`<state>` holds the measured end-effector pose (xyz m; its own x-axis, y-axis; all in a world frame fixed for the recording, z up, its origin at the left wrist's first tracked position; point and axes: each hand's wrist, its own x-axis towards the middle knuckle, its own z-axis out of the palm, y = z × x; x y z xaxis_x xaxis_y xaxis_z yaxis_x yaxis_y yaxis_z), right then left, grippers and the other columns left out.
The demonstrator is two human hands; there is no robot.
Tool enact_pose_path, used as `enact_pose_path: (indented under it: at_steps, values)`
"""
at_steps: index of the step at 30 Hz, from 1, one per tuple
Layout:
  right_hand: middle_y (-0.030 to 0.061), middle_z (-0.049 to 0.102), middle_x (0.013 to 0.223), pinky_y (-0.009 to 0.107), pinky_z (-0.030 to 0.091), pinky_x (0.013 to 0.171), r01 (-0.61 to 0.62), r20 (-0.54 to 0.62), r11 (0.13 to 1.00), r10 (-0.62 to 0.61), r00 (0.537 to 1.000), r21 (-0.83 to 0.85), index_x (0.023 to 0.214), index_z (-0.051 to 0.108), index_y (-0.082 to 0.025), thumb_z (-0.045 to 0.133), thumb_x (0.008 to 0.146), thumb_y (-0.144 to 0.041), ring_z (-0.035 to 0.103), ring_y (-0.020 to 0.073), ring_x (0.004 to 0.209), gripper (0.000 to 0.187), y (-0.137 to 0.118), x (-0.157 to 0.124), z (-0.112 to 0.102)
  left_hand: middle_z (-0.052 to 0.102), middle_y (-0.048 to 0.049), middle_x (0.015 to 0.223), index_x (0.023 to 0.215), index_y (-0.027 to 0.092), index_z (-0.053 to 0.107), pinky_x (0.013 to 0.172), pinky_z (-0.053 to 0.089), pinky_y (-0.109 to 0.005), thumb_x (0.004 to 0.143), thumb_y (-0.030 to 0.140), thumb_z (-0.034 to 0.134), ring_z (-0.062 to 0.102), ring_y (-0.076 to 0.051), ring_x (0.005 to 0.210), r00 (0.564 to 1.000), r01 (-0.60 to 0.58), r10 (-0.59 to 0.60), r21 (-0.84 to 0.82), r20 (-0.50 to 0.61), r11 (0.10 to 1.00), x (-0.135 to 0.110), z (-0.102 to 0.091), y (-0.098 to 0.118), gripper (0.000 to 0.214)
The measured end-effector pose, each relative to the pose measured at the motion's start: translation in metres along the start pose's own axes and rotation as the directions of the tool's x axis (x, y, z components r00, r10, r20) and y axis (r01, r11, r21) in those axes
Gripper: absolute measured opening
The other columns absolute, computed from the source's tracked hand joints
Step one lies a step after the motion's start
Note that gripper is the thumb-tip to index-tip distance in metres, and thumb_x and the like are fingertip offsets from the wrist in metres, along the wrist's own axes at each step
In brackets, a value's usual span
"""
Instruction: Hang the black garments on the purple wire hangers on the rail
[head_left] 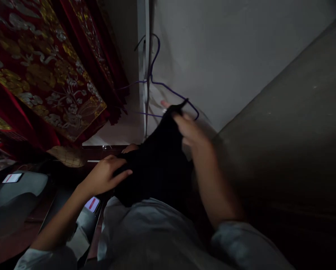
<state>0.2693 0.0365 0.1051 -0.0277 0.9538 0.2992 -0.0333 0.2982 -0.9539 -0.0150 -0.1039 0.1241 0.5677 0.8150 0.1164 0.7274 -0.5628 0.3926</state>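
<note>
A black piece of cloth (pixel 162 165), perhaps a garment, spreads in front of my body. My left hand (pixel 108 173) grips its left edge between thumb and fingers. At the cloth's upper corner, my right hand (pixel 187 127) is closed around the fabric, slightly blurred by motion. A thin purple wire clothes hanger (pixel 168 87) hangs by its hook from a pale upright edge (pixel 147 56). The raised cloth corner overlaps the hanger's lower right end; I cannot tell whether the cloth is on the hanger or only in front of it.
Red cloth with gold and silver embroidery (pixel 58 67) hangs at the upper left. A pale wall (pixel 218 48) stands ahead, and a darker surface (pixel 285 112) is on the right. Two lit phones, one on the far left (pixel 12 177) and one nearer (pixel 92 204), rest at the lower left.
</note>
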Motion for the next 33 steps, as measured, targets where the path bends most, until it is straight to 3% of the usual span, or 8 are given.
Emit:
enact_pose_path:
  at_steps: [3,5,12,17,21,24,29,33]
  values:
    - [0.0087,0.074,0.112,0.039,0.040,0.117,-0.017,0.010,0.997,0.017,1.000,-0.070,0.095,0.074,-0.024,0.064,0.088,-0.050,0.059,0.0233,0.130,0.028,0.036,0.031,0.034,0.067,-0.0064,0.089,0.090,0.018,0.064,0.077,0.046,-0.031,0.109,0.042,0.044,0.066,-0.022,0.085,0.998,0.030,-0.028,-0.031,0.051,0.999,-0.003,0.006,0.013,0.036]
    - [0.0073,0.072,0.095,0.036,0.046,0.107,-0.016,-0.085,0.989,0.004,0.996,-0.147,0.080,0.067,-0.022,0.063,0.089,-0.039,0.065,0.0218,0.109,0.019,0.052,0.042,0.034,0.068,-0.0067,0.087,0.087,0.019,0.065,0.074,0.045,-0.031,0.107,0.040,0.048,0.067,-0.023,0.081,0.988,0.119,-0.125,0.066,0.093,0.991,-0.007,0.014,0.013,0.034]
    - [-0.0048,0.032,0.057,0.026,0.025,0.055,0.072,-0.214,0.898,-0.180,0.960,-0.434,0.055,0.043,-0.020,0.063,0.079,-0.022,0.033,0.0100,0.056,0.032,0.028,0.017,-0.048,0.070,-0.0095,0.083,0.081,0.019,0.070,0.077,0.047,-0.035,0.101,0.025,0.050,0.067,-0.027,0.080,0.901,0.271,-0.313,0.173,0.301,0.947,0.000,0.029,-0.030,0.029]
    - [-0.0043,0.025,0.055,0.029,0.020,0.052,0.043,-0.242,0.841,-0.204,0.949,-0.539,0.052,0.033,-0.021,0.061,0.076,-0.021,0.025,0.0088,0.054,0.037,-0.004,0.001,-0.059,0.065,-0.0155,0.114,0.088,0.018,0.070,0.106,0.032,-0.071,0.090,0.012,0.052,0.046,-0.045,0.131,0.941,0.318,-0.271,0.251,-0.202,0.914,0.046,0.012,-0.051,0.018]
    - [-0.0039,0.027,0.056,0.028,0.020,0.052,0.050,-0.250,0.861,-0.202,0.947,-0.507,0.054,0.036,-0.020,0.059,0.076,-0.023,0.027,0.0089,0.055,0.032,-0.004,-0.001,-0.048,0.062,-0.0114,0.110,0.088,0.020,0.065,0.117,0.029,-0.061,0.094,0.020,0.055,0.044,-0.036,0.131,0.852,0.026,-0.025,-0.005,-0.523,1.000,0.085,-0.019,-0.052,0.012]
    - [-0.0038,0.031,0.057,0.026,0.022,0.053,0.087,-0.217,0.911,-0.187,0.958,-0.402,0.055,0.041,-0.020,0.059,0.078,-0.028,0.029,0.0086,0.055,0.030,0.005,-0.006,-0.034,0.063,-0.0088,0.108,0.086,0.020,0.063,0.119,0.035,-0.050,0.099,0.024,0.053,0.050,-0.029,0.126,0.799,-0.139,0.077,-0.059,-0.597,0.989,0.109,-0.037,-0.042,0.017]
    - [-0.0030,0.042,0.059,0.025,0.036,0.056,0.149,-0.097,0.934,-0.190,0.977,-0.325,0.061,0.046,-0.020,0.063,0.084,-0.042,0.042,0.0107,0.058,0.037,0.021,-0.015,-0.020,0.068,-0.0059,0.108,0.107,0.021,0.065,0.109,0.047,-0.040,0.097,0.016,0.053,0.064,-0.023,0.111,0.771,-0.094,0.082,0.014,-0.631,0.995,0.130,-0.041,-0.021,0.017]
    - [0.0064,0.068,0.087,0.036,0.053,0.085,0.308,-0.286,0.844,-0.456,0.843,-0.440,0.092,0.068,-0.018,0.060,0.092,-0.043,0.066,0.0211,0.087,0.026,0.026,-0.011,-0.041,0.073,-0.0056,0.112,0.115,0.019,0.068,0.101,0.051,-0.031,0.095,0.016,0.053,0.069,-0.021,0.107,0.728,-0.047,0.070,0.052,-0.682,0.998,0.130,-0.038,-0.022,0.024]
